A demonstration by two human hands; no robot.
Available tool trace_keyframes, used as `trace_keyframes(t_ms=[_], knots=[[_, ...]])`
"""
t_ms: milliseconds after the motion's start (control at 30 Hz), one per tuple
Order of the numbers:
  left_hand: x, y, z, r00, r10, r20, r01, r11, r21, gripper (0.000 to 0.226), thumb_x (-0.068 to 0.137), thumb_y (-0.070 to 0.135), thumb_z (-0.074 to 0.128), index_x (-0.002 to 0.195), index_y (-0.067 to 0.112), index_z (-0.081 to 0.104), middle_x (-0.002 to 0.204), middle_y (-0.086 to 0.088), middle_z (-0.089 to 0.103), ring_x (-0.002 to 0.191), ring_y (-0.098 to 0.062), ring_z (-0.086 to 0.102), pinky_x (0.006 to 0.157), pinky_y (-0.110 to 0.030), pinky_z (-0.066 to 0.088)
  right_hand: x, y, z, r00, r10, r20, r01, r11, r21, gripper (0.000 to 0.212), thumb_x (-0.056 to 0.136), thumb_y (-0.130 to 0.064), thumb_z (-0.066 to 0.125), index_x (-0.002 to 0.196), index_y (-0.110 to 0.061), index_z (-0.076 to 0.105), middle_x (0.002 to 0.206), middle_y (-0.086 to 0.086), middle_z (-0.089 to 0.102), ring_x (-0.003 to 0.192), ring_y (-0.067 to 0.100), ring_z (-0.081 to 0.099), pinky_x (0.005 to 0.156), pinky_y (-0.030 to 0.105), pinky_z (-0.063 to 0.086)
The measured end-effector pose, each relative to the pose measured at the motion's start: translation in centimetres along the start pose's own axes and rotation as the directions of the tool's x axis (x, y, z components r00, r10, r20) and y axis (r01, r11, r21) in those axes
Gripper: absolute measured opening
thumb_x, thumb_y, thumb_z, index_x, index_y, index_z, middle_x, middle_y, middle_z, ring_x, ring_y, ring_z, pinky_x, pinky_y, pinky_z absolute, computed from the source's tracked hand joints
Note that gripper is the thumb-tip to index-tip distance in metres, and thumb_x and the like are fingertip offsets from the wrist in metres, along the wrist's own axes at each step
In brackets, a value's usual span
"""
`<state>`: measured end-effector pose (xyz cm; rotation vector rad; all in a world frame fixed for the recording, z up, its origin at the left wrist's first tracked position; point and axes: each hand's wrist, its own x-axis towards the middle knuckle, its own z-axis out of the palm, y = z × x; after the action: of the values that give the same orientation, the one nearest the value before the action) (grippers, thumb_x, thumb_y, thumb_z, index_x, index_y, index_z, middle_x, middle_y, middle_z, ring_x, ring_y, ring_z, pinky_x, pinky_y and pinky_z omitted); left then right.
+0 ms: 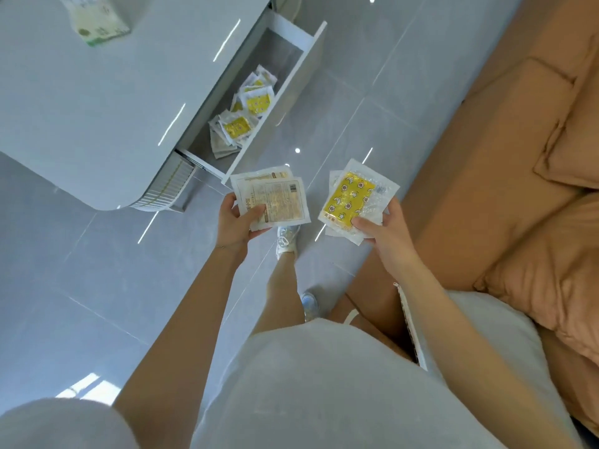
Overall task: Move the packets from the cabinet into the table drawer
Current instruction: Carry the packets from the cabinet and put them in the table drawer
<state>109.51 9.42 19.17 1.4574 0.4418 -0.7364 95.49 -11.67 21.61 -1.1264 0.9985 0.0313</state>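
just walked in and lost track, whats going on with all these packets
A person is standing by a white table whose drawer is pulled open. The left hand holds a few packets with the printed back side up, and the right hand holds another small stack with a yellow front showing. More of the same packets already lie in the drawer. Those in the hands have not gone in yet.

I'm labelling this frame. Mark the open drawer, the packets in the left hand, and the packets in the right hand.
open drawer (309, 50): head view, white side wall.
packets in the left hand (278, 199): head view, printed back.
packets in the right hand (348, 197): head view, yellow front.
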Motion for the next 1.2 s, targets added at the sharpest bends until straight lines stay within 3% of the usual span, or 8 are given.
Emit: trace_keyframes(t_ms=[167, 333, 500, 700, 767, 933, 1033, 1200], knots=[[6.8, 5.9, 0.9, 1.000, -0.008, -0.014, 0.008, 1.000, -0.006, 0.034, 0.086, -0.003, 0.061, 0.111, 0.015, 0.047, 0.099, 0.002, 0.064, 0.086, -0.014, 0.067, 0.059, -0.028, 0.059, 7.1, -6.0, 5.9, 1.000, -0.016, 0.016, 0.016, 1.000, 0.016, 0.061, 0.082, 0.011, 0.064, 0.126, -0.026, 0.044, 0.108, -0.004, 0.066, 0.097, 0.010, 0.067, 0.066, 0.023, 0.057], [11.4, 10.7, 0.9, 0.997, -0.021, -0.070, 0.019, 0.999, -0.034, 0.034, 0.086, -0.004, 0.062, 0.108, 0.017, 0.047, 0.105, -0.004, 0.062, 0.089, -0.019, 0.066, 0.061, -0.032, 0.061, 12.5, -11.1, 9.3, 0.998, -0.012, 0.063, 0.013, 1.000, -0.011, 0.061, 0.082, 0.011, 0.064, 0.126, -0.026, 0.045, 0.108, -0.001, 0.066, 0.095, 0.010, 0.068, 0.074, 0.028, 0.058], [14.8, 13.8, 1.0, 0.985, -0.061, -0.162, 0.038, 0.990, -0.139, 0.045, 0.085, -0.004, 0.062, 0.124, 0.010, 0.044, 0.111, -0.006, 0.060, 0.093, -0.021, 0.065, 0.064, -0.034, 0.061, 17.3, -16.0, 12.2, 0.993, 0.010, 0.114, -0.002, 0.997, -0.075, 0.060, 0.083, 0.008, 0.064, 0.126, -0.029, 0.044, 0.113, -0.002, 0.064, 0.104, 0.016, 0.065, 0.073, 0.027, 0.056], [19.4, 16.9, 1.4, 0.961, -0.110, -0.255, 0.046, 0.969, -0.243, 0.035, 0.086, -0.003, 0.061, 0.112, 0.013, 0.044, 0.107, -0.005, 0.061, 0.090, -0.021, 0.065, 0.064, -0.034, 0.060, 25.3, -21.3, 15.5, 0.982, 0.062, 0.176, -0.020, 0.972, -0.234, 0.067, 0.079, 0.005, 0.068, 0.133, -0.024, 0.042, 0.117, 0.001, 0.065, 0.111, 0.022, 0.063, 0.088, 0.042, 0.053], [21.0, 17.3, 1.4, 0.952, -0.136, -0.274, 0.057, 0.959, -0.278, 0.035, 0.086, -0.003, 0.061, 0.114, 0.012, 0.045, 0.106, -0.005, 0.061, 0.090, -0.022, 0.065, 0.065, -0.035, 0.061, 28.0, -22.7, 16.6, 0.975, 0.085, 0.206, -0.021, 0.956, -0.292, 0.065, 0.080, 0.008, 0.067, 0.131, -0.024, 0.042, 0.113, -0.001, 0.066, 0.106, 0.019, 0.064, 0.086, 0.039, 0.054], [25.6, 16.7, 1.3, 0.896, -0.271, -0.351, 0.120, 0.910, -0.398, 0.041, 0.086, -0.003, 0.063, 0.123, 0.007, 0.048, 0.116, -0.011, 0.060, 0.095, -0.026, 0.065, 0.061, -0.032, 0.060, 35.7, -24.9, 19.6, 0.940, 0.189, 0.283, -0.007, 0.843, -0.538, 0.061, 0.082, 0.004, 0.067, 0.129, -0.027, 0.044, 0.116, 0.001, 0.064, 0.106, 0.020, 0.064, 0.081, 0.039, 0.057], [28.0, 15.6, 1.8, 0.832, -0.373, -0.411, 0.159, 0.870, -0.467, 0.028, 0.086, -0.003, 0.061, 0.105, 0.015, 0.051, 0.115, -0.011, 0.058, 0.097, -0.028, 0.063, 0.061, -0.033, 0.061, 39.4, -25.1, 21.3, 0.919, 0.249, 0.306, 0.021, 0.743, -0.669, 0.058, 0.083, 0.004, 0.064, 0.132, -0.021, 0.046, 0.118, 0.002, 0.062, 0.103, 0.018, 0.062, 0.068, 0.027, 0.053], [32.7, 12.5, 1.7, 0.728, -0.482, -0.488, 0.182, 0.821, -0.541, 0.028, 0.088, -0.002, 0.059, 0.111, 0.011, 0.051, 0.112, -0.011, 0.059, 0.098, -0.028, 0.062, 0.075, -0.040, 0.058, 45.7, -22.9, 24.2, 0.913, 0.285, 0.291, 0.082, 0.571, -0.817, 0.047, 0.084, 0.003, 0.061, 0.127, -0.014, 0.050, 0.107, 0.000, 0.059, 0.094, 0.018, 0.059, 0.059, 0.020, 0.044]])
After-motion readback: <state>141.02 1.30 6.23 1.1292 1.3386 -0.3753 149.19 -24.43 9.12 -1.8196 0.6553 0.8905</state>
